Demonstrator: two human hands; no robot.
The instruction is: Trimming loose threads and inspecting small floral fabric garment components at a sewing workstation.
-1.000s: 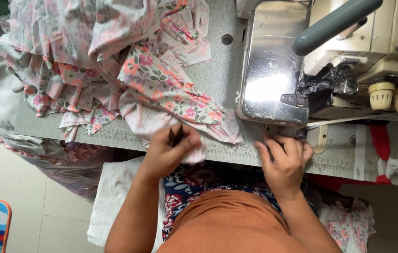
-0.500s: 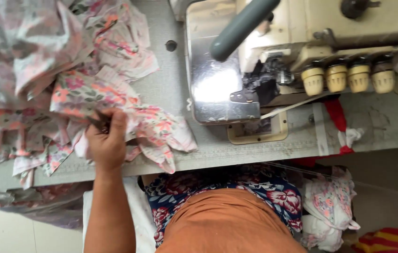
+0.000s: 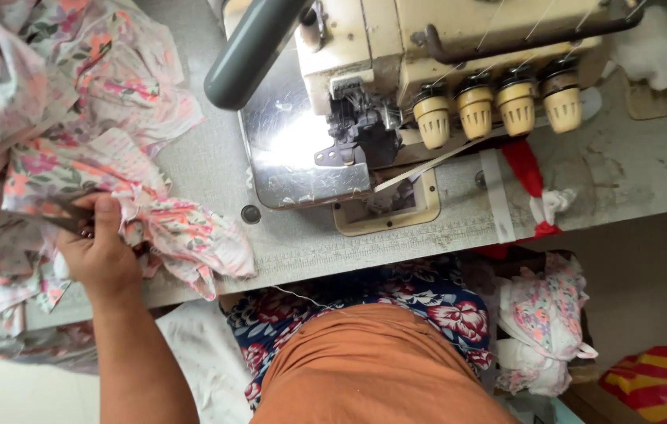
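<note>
At the worktop's (image 3: 216, 169) left edge, from the head camera, the left hand (image 3: 98, 251) is closed on a small pair of snips (image 3: 66, 213) and pinches floral cloth (image 3: 184, 235) from the pile (image 3: 43, 102); the right hand is out of view; light, limp and prone to slide, the cloth probably grips best at a seamed edge; the sewing machine (image 3: 428, 71) stands well apart.

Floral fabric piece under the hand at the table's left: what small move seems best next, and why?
Probably draw the floral fabric piece rightward toward the sewing machine. The left hand already grips it, apparently with small scissors, at the edge of the fabric pile, while the machine's shiny plate has no cloth on it. The right hand is out of view.
</note>
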